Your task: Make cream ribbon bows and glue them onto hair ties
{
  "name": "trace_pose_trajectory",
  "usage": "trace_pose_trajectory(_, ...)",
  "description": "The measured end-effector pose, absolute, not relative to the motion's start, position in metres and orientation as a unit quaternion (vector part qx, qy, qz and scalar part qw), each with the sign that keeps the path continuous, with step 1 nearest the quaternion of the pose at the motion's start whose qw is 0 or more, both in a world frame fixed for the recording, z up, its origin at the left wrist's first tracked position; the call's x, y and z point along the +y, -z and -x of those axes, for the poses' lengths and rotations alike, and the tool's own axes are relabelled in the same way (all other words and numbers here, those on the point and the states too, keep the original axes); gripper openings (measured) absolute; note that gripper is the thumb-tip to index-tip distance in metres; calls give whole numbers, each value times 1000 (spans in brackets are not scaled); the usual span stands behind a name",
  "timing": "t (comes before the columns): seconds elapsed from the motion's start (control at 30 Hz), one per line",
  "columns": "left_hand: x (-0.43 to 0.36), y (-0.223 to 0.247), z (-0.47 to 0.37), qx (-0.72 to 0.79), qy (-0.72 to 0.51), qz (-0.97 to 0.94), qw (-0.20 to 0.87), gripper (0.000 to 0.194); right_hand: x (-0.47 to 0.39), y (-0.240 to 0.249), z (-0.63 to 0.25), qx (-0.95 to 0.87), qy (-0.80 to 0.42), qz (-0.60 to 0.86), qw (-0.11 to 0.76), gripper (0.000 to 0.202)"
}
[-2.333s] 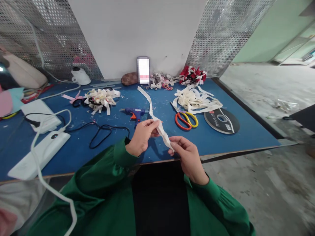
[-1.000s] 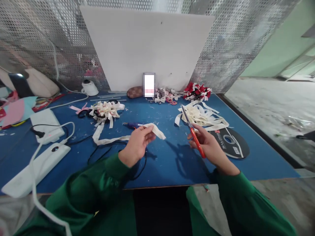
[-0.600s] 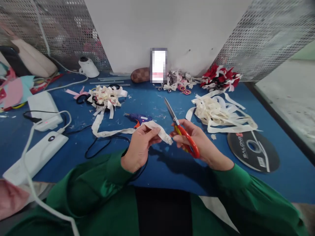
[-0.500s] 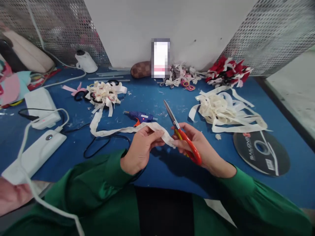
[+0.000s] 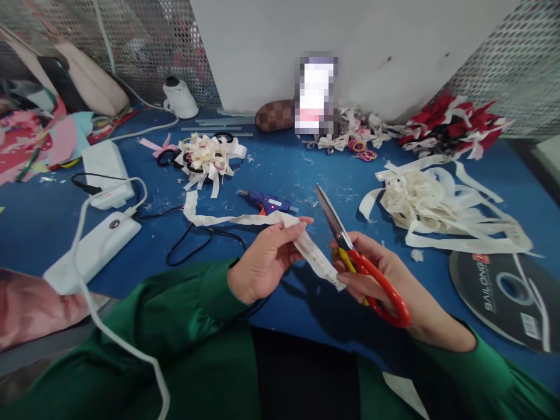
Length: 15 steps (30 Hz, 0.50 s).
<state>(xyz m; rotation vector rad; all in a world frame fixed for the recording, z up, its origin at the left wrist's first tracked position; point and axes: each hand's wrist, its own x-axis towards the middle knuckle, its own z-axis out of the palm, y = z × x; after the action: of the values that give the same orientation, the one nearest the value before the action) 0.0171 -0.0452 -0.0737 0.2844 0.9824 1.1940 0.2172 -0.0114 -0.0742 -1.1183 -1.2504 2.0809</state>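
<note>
My left hand (image 5: pixel 273 256) pinches a long cream ribbon (image 5: pixel 231 220) between thumb and fingers. The ribbon trails left across the table, and its short end slants down to the right. My right hand (image 5: pixel 380 277) is closed around scissors with red and yellow handles (image 5: pixel 380 286); their blades point up and away, looking shut or nearly so. The ribbon's free end lies at my right thumb and fingertips, apparently touching them. Behind my left hand lies a blue glue gun (image 5: pixel 271 203) with a small red light.
Cream ribbon lengths (image 5: pixel 420 201) are heaped at right, near a black spool disc (image 5: pixel 485 297). Finished-looking cream bows (image 5: pixel 207 157) lie at left. White power blocks (image 5: pixel 94 251) and cables occupy the left side. A blurred phone (image 5: pixel 315 96) stands against the back panel.
The view has shifted left. My hands have moved apart, with the right one lower and further right, and more of the ribbon's end shows stretched between them.
</note>
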Motion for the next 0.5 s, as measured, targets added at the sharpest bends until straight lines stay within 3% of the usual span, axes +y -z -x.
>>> trace_pose_trajectory(0.07,-45,72,-15,469,-569,-140,661,22,-11,72,-219,-453,-759,404,235,39)
trace_pose_trajectory(0.17,-45,71,-14,528,-662,-236,477,11,-9,69,-221,-445,-758,401,258,38)
trace_pose_trajectory(0.23,-45,72,-15,537,-681,-287,406,15,-8,68,-221,-443,-754,398,275,38)
trace_pose_trajectory(0.4,-50,81,-21,497,-495,-312,640,30,-7,70,-222,-461,-747,384,285,36)
trace_pose_trajectory(0.5,-53,85,-24,466,-425,-301,716,31,-8,71,-222,-456,-761,370,277,39)
